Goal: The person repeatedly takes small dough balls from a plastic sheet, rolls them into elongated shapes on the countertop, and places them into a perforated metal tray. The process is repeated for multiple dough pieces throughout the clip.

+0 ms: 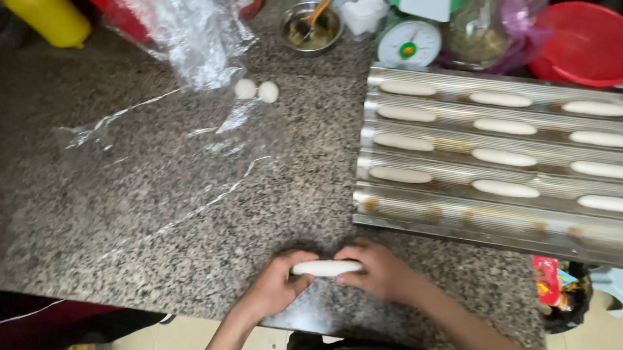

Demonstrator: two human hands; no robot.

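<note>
Head view: both hands are working one dough roll near the front edge of the bench. The roll is lying with its long axis left to right, across the person's body. The left hand is clamping its left end, fingers curling over the top; the right hand is clamping its right end the same way, so each grip is sitting at one tip and the middle is showing bare between them.

The tray is sitting beyond and to the right, nearer the right hand, its grooves running the same way as the roll. Four grooves are holding shaped pieces; the nearest groove is showing none. Two dough balls are resting well apart, far left, beside a plastic sheet.
</note>
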